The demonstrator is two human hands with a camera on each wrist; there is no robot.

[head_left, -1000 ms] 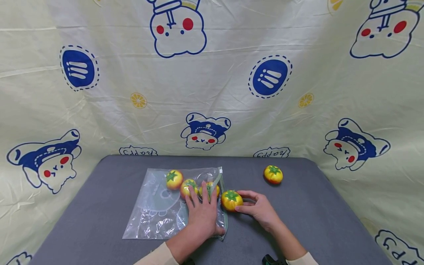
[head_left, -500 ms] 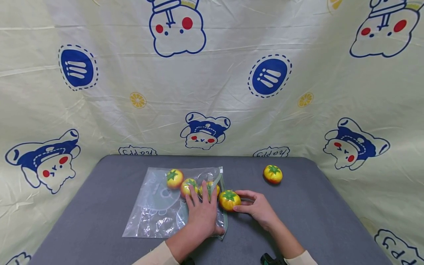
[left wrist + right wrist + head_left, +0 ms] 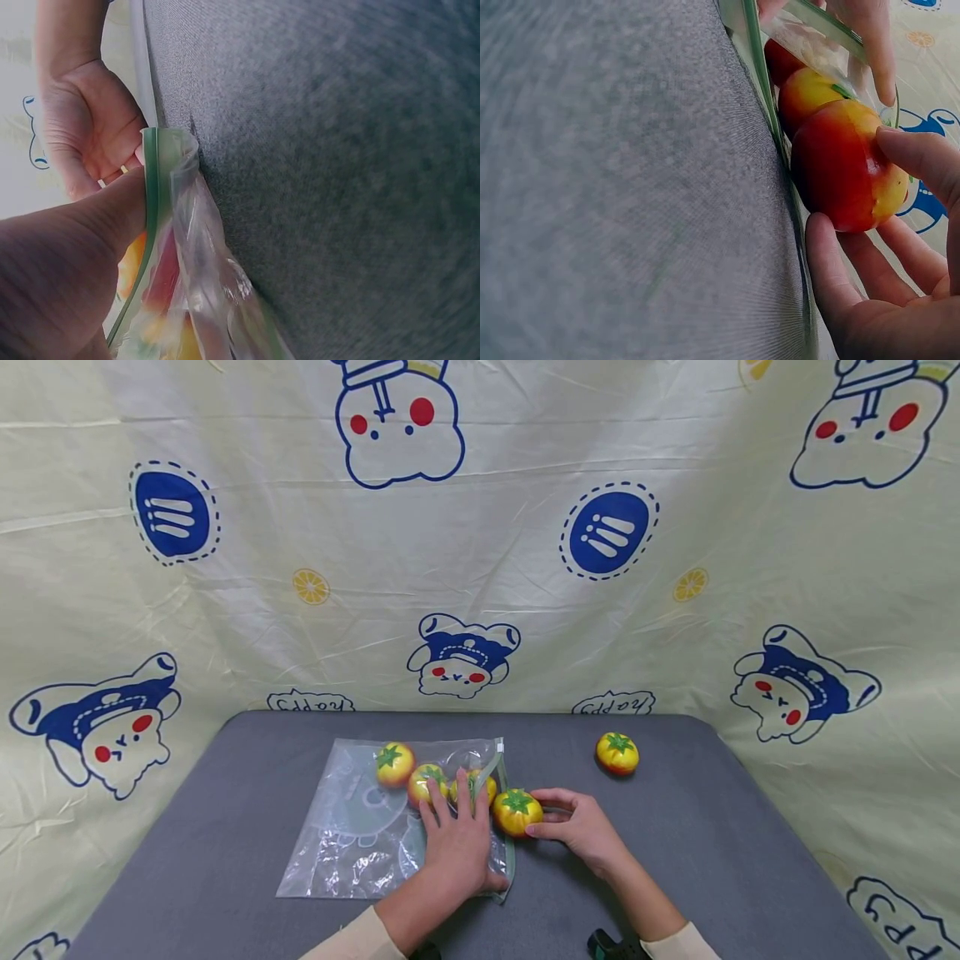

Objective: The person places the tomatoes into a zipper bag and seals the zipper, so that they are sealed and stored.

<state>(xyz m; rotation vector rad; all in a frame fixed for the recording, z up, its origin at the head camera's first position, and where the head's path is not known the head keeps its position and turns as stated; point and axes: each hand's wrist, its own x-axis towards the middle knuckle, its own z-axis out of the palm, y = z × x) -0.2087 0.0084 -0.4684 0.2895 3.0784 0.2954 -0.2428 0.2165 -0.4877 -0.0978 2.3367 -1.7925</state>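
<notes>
A clear zip bag [image 3: 330,852] with a green-edged mouth lies flat at the middle left of the table in the head view. Three yellow-red tomatoes with green leaf tops are inside: a far one [image 3: 394,765], a middle one [image 3: 426,785] and one near the mouth [image 3: 487,788], partly covered by fingers. My left hand [image 3: 459,847] rests over the mouth end, fingers spread and straight. My right hand [image 3: 588,831] holds another tomato [image 3: 517,812] between thumb and fingers, right at the mouth. In the right wrist view this tomato [image 3: 844,169] overlaps the green edge, with others behind it.
A further tomato [image 3: 617,753] sits at the back right of the grey table [image 3: 675,835]. A patterned cloth [image 3: 525,527] hangs behind and around the table. A dark device [image 3: 611,945] shows at the right wrist.
My right hand has shifted slightly left, bringing its tomato closer against the bag's mouth. The left hand stays in place.
</notes>
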